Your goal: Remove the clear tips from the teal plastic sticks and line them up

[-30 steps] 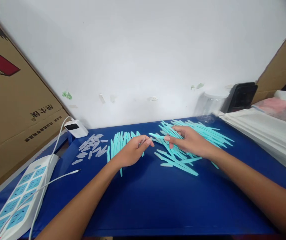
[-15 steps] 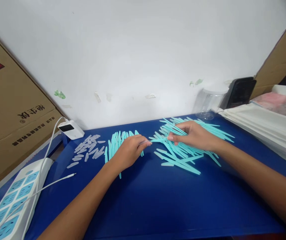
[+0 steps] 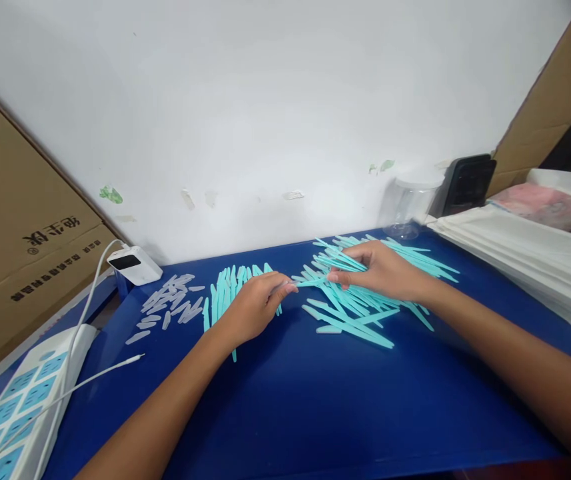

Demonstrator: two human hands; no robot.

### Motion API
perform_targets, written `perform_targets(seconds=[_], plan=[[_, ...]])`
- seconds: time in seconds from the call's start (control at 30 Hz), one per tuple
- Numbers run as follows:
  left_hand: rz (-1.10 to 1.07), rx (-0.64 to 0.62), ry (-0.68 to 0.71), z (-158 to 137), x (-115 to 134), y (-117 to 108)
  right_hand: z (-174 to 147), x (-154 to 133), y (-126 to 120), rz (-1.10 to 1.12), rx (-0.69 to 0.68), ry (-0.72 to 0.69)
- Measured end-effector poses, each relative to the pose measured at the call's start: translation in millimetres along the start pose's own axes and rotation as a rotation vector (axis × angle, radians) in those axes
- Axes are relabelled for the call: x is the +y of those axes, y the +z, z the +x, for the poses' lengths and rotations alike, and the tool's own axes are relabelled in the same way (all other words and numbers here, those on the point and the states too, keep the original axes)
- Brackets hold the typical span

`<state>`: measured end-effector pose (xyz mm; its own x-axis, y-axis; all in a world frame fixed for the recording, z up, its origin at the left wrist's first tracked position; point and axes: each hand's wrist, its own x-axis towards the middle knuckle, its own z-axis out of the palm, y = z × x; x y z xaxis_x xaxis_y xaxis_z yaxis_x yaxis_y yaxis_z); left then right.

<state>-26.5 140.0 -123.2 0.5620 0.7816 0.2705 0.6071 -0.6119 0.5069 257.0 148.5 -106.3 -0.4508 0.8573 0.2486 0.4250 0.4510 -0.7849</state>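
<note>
- My left hand [image 3: 255, 305] has its thumb and finger pinched nearly closed on a small clear piece [image 3: 284, 283], which I can hardly make out.
- My right hand [image 3: 375, 270] is half curled. Its thumb and finger pinch a thin, smooth, blue-green stick [image 3: 311, 283], and its left end meets my left fingertips, over the back half of the worktop [image 3: 285, 413].
- More thin sticks stick out by my right fingers; I can't tell how many I hold.
- Under that hand is a messy heap of sticks [image 3: 350, 327], long and pointy, near the back edge. My hand hides part of it.
- A neater row of sticks [image 3: 222, 293] lies left of the heap, partly behind my left hand.
- Near the back left corner are flat, see-through slips [image 3: 170, 300], long and round-ended.
- The worktop is shiny, dark blue and smooth.
- By the back right corner stands a round, clear jar [image 3: 410, 207]; its clear sides are hard to see.
- White sheets [image 3: 515, 250] are stacked along the right edge, cut off by the view.
- A white plug strip [image 3: 30, 400] by the left edge is cut off too.
</note>
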Motion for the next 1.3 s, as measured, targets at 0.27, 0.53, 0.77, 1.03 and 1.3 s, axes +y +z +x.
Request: perform_targets(seconds=[0.27,0.53,0.77,1.03,1.3], plan=[[-0.024,-0.006,-0.028,2,-1,-1,1,3,-8,0.012,0.026,-0.037],[-0.029,-0.027,-0.004,0,10,1,-2,-4,5,0.023,-0.012,-0.019],[-0.082,0.102,0.017,-4,22,13,-5,-15,22,0.119,0.061,-0.046],[-0.453,0.194,-0.32,2,12,10,0,2,12,-0.102,0.038,-0.015],[-1.082,0.15,-0.614,4,4,0,4,23,2,-0.548,0.212,-0.013]])
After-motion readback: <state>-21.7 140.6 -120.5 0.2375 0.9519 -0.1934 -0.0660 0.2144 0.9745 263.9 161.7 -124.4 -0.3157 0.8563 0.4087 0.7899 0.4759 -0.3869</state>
